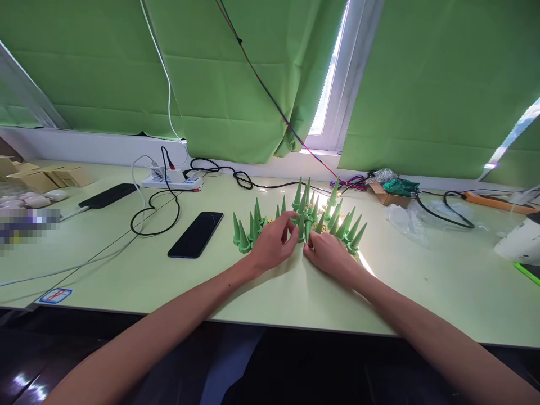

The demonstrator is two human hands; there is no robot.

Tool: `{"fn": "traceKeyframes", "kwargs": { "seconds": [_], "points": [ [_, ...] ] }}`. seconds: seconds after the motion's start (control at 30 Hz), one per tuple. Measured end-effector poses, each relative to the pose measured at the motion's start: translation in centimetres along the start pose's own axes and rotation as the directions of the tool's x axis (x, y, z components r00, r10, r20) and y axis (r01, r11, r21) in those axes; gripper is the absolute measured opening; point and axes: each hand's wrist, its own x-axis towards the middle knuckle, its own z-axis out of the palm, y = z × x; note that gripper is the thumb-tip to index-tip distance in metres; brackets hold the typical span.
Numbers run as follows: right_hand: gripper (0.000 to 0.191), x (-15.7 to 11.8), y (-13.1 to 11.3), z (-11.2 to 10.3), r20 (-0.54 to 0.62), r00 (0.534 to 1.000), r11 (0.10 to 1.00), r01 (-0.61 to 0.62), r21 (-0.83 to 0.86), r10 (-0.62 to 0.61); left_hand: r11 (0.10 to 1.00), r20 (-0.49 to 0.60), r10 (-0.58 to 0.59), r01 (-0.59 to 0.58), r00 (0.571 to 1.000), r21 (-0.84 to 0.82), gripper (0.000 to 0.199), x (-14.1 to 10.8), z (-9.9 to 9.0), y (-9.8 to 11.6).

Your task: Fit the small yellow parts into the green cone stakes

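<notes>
Many slim green pointed cones stand in a cluster on the pale table, several of them tilted outward on the right side. Small yellowish pieces show between them, too small to name. My left hand is closed at the front of the cluster, its fingers curled beside an upright cone; whatever it pinches is hidden. Close by on the right, my right hand has its fingers closed at the base of a green cone that points up. The two hands are slightly apart.
A black phone lies left of the cones, with another dark phone farther back. Cables run from a white power strip. Cardboard boxes stand far left. Clear plastic bags and a small open box lie right.
</notes>
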Motion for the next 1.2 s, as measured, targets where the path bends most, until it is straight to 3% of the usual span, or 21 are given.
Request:
{"fn": "traceKeyframes", "kwargs": {
  "seconds": [0.13,0.33,0.6,0.8,1.2],
  "points": [
    [0.019,-0.2,-0.1,-0.2,-0.003,1.0,1.0,-0.012,-0.027,0.012,0.999,0.14,0.045,-0.044,0.989,-0.01,0.017,-0.2,0.0,0.0],
    [0.019,-0.2,-0.1,-0.3,0.012,1.0,1.0,-0.016,-0.011,0.016,0.998,0.215,0.064,-0.068,0.975,0.016,0.017,-0.2,0.1,-0.3],
    [0.02,-0.1,-0.4,-0.6,0.017,0.996,0.996,-0.082,-0.027,0.082,0.995,0.267,0.065,-0.082,0.961,0.051,0.016,-0.2,0.0,-0.1],
    [0.02,0.0,-0.6,-0.7,0.047,0.997,0.997,-0.059,-0.058,0.061,0.996,0.284,0.06,-0.078,0.957,0.053,0.019,-0.3,0.2,-0.5],
    [0.02,-0.4,-0.6,-1.3,-0.018,0.999,0.998,-0.049,-0.049,0.048,0.995,0.296,0.059,-0.079,0.953,0.056,0.018,-0.3,0.1,-0.5]
  ]
}}
